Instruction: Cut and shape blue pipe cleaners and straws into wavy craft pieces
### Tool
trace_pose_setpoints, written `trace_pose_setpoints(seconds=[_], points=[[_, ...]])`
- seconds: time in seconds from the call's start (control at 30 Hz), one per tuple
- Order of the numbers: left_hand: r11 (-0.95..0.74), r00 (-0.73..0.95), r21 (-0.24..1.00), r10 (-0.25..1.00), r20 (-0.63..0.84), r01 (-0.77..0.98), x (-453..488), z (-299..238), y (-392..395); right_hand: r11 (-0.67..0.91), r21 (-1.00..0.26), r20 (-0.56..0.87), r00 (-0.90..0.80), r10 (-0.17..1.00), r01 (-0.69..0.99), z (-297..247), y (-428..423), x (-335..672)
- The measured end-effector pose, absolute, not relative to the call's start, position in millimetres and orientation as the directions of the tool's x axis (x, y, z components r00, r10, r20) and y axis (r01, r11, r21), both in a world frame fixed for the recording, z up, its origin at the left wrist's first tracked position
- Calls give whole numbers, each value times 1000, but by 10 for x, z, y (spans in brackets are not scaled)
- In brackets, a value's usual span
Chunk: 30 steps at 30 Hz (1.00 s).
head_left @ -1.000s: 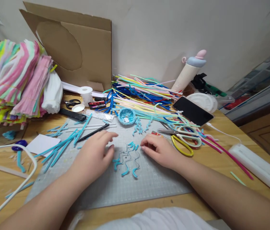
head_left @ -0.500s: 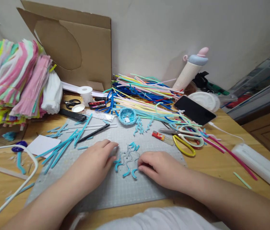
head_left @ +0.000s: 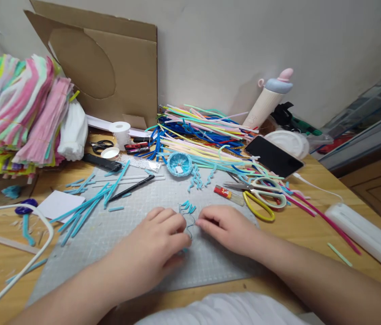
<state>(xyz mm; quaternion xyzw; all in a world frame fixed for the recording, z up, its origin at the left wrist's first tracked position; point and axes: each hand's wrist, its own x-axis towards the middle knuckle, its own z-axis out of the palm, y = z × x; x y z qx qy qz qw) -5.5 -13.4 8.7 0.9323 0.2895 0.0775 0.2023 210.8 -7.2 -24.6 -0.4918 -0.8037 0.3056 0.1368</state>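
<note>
My left hand is curled low over the middle of the mat, fingers bent and slightly blurred, covering most of a group of wavy, blue-tipped pipe-cleaner wires. A bit of blue fuzz shows at its fingertips. To the right, my right hand has thumb and forefinger pinched together at a thin wavy wire between the hands. Just beyond them, short blue fuzzy ends of the wires lie side by side. Farther back is a round blue pipe-cleaner cup, with curly blue strands beside it.
The grey cutting mat carries straight blue pipe cleaners and a black pen. Scissors, a lighter and a phone lie at right. Loose coloured pipe cleaners and cardboard line the wall.
My left hand has moved right and nearer to me, over the wires' blue ends that showed before. My right hand has shifted slightly, away from one blue tip.
</note>
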Motion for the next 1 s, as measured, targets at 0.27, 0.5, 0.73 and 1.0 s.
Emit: trace_pose_setpoints(seconds=[0.27, 0.5, 0.73, 1.0], points=[[-826, 860, 318, 507, 61, 465, -22, -4, -131, 403, -616, 128, -420, 899, 677, -409, 195, 2165], [-832, 868, 307, 496, 35, 463, -6, -27, -115, 410, -593, 133, -418, 898, 693, -440, 184, 2110], [-830, 877, 334, 480, 19, 447, 4, -19, -136, 400, -573, 127, -405, 905, 715, -424, 179, 2107], [-838, 884, 329, 467, 20, 435, 10, -16, -143, 408, -570, 125, -416, 901, 713, -411, 176, 2101]])
